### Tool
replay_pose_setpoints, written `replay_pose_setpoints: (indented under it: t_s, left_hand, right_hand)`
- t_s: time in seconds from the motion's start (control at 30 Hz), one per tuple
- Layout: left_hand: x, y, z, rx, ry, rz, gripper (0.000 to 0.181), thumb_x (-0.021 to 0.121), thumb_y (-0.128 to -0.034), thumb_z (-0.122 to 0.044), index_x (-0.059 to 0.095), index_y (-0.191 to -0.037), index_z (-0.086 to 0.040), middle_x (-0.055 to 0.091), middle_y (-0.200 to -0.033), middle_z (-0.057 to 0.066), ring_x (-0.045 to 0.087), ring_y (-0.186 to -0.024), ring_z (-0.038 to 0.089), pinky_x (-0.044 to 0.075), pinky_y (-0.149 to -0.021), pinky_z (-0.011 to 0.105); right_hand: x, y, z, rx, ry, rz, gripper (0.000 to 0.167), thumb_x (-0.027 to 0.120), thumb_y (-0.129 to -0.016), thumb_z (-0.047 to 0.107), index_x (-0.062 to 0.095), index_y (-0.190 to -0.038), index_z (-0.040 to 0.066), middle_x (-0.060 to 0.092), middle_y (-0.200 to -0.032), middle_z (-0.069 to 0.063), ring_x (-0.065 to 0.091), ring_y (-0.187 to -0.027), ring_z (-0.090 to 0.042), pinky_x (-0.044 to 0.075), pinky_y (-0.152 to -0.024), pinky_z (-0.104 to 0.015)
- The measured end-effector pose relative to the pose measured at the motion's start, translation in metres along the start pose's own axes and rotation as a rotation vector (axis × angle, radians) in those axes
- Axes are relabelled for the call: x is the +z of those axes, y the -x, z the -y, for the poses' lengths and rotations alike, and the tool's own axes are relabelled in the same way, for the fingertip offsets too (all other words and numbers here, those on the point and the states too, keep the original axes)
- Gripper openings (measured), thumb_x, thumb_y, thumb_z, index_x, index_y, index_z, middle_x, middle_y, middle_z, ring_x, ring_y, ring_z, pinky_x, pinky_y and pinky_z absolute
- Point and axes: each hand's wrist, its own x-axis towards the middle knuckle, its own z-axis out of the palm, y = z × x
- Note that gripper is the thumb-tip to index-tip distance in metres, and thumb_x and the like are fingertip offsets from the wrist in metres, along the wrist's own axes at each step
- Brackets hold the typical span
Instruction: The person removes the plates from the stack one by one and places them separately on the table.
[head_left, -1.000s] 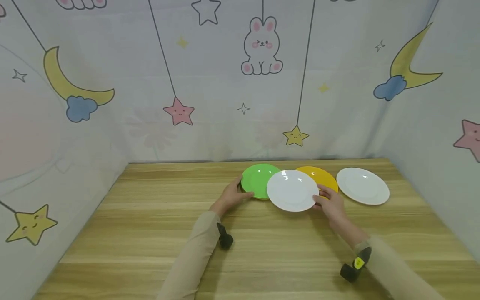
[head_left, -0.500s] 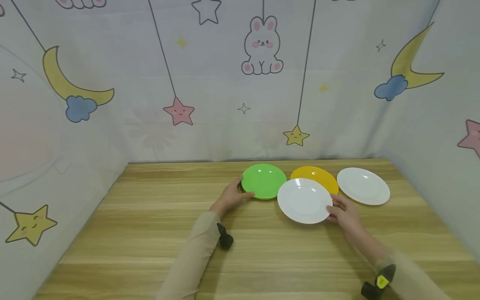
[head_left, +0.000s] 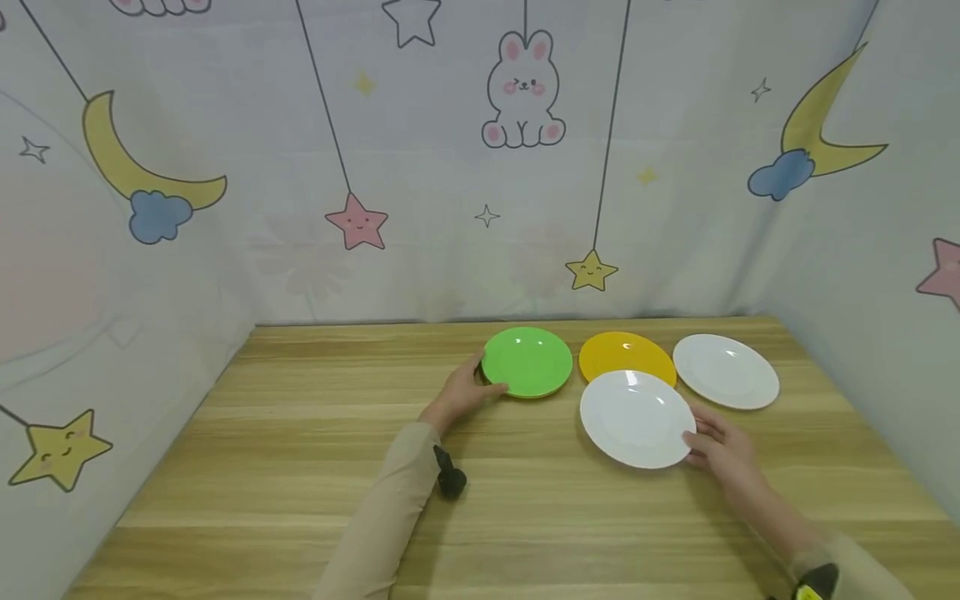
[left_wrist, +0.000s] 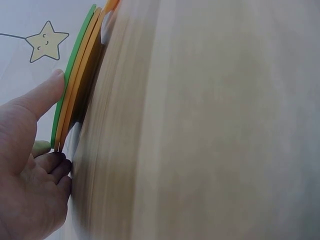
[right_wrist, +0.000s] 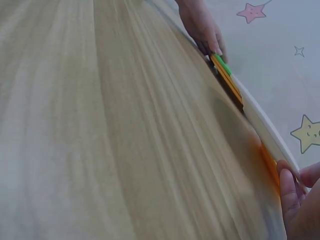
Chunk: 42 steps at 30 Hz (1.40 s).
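Observation:
My left hand (head_left: 459, 393) grips the left edge of a small stack of plates, thumb on the rim of the green plate (head_left: 527, 362) on top. Beneath it, orange plates (left_wrist: 75, 82) show edge-on in the left wrist view. My right hand (head_left: 726, 446) pinches the right rim of a white plate (head_left: 637, 419), thumb above and fingers below. This plate is held over the table, in front of a yellow-orange plate (head_left: 626, 354), and covers part of its near edge.
A second white plate (head_left: 726, 372) lies at the back right of the wooden table (head_left: 540, 517). Behind the table's far edge hangs a patterned cloth (head_left: 435, 167), with more cloth along both sides.
My right hand has carried the white plate rightward and nearer to me, off the green plate, uncovering more of the yellow-orange one. My left hand has stayed on the stack.

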Motion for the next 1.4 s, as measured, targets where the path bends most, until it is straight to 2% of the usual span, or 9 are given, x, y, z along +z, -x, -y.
replay_pose_setpoints:
  t_s: [0.17,0.47,0.57,0.67,0.77,0.83,1.2,1.4]
  left_hand:
    - [0.000,0.000,-0.001,-0.001,-0.008,-0.002,0.086,0.068,-0.0810,-0.034,0.018,-0.144,-0.004,0.022,-0.148,0.014,0.018,-0.136,0.027,0.018,-0.111,0.039]
    - [0.000,-0.001,0.000,-0.002,-0.009,-0.002,0.086,0.068,-0.0810,-0.033,0.018,-0.144,-0.003,0.021,-0.148,0.014,0.018,-0.136,0.027,0.018,-0.111,0.039]
    - [0.000,-0.002,0.000,0.000,-0.009,-0.004,0.086,0.068,-0.0812,-0.034,0.018,-0.144,-0.003,0.021,-0.148,0.014,0.018,-0.136,0.027,0.017,-0.112,0.039]
    - [0.000,-0.002,0.000,0.003,-0.011,-0.006,0.086,0.068,-0.0812,-0.033,0.018,-0.144,-0.003,0.021,-0.148,0.015,0.018,-0.136,0.028,0.017,-0.112,0.040]
    - [0.000,-0.001,0.000,-0.002,-0.011,-0.004,0.086,0.068,-0.0811,-0.034,0.018,-0.144,-0.003,0.021,-0.148,0.015,0.018,-0.136,0.028,0.017,-0.112,0.040]
    - [0.000,-0.001,0.000,-0.006,-0.010,-0.001,0.086,0.068,-0.0811,-0.034,0.017,-0.144,-0.003,0.021,-0.148,0.015,0.018,-0.136,0.028,0.017,-0.112,0.040]
    - [-0.001,-0.001,0.002,-0.014,-0.017,0.006,0.088,0.067,-0.0807,-0.036,0.017,-0.145,-0.004,0.020,-0.148,0.013,0.017,-0.136,0.027,0.017,-0.111,0.040]
    - [0.000,-0.003,0.004,-0.002,-0.024,0.005,0.087,0.067,-0.0808,-0.037,0.018,-0.144,-0.004,0.021,-0.148,0.013,0.019,-0.136,0.027,0.018,-0.111,0.039]
  right_hand:
    - [-0.007,0.006,-0.008,-0.024,-0.014,0.014,0.059,0.054,-0.087,0.002,0.025,-0.138,-0.009,0.052,-0.085,0.022,0.055,-0.074,0.004,0.053,-0.066,-0.019]
    - [-0.017,0.013,-0.012,0.043,0.024,0.025,0.065,0.058,-0.087,0.008,0.023,-0.140,-0.004,0.053,-0.094,0.016,0.056,-0.078,0.003,0.053,-0.071,-0.020]
    - [-0.019,0.016,-0.012,0.058,0.048,0.024,0.066,0.060,-0.086,0.010,0.024,-0.140,-0.003,0.055,-0.099,0.010,0.057,-0.077,0.002,0.054,-0.071,-0.021]
    - [-0.020,0.019,-0.013,0.060,0.077,0.024,0.066,0.060,-0.086,0.011,0.025,-0.140,-0.004,0.057,-0.110,-0.004,0.057,-0.077,0.003,0.054,-0.072,-0.022]
    - [-0.021,0.023,-0.016,0.060,0.108,0.023,0.066,0.061,-0.085,0.011,0.025,-0.139,-0.005,0.051,-0.121,-0.017,0.057,-0.078,0.003,0.054,-0.072,-0.022]
    - [-0.023,0.024,-0.018,0.060,0.124,0.022,0.066,0.060,-0.085,0.011,0.025,-0.138,-0.006,0.049,-0.123,-0.021,0.057,-0.077,0.003,0.054,-0.072,-0.022]
    - [-0.028,0.030,-0.028,0.073,0.150,0.005,0.066,0.061,-0.086,0.014,0.027,-0.138,-0.005,0.044,-0.129,-0.027,0.055,-0.077,0.006,0.053,-0.073,-0.021]
    - [-0.029,0.033,-0.028,0.069,0.142,-0.003,0.066,0.062,-0.084,0.012,0.027,-0.137,-0.006,0.053,-0.120,-0.020,0.057,-0.076,0.003,0.054,-0.072,-0.022]
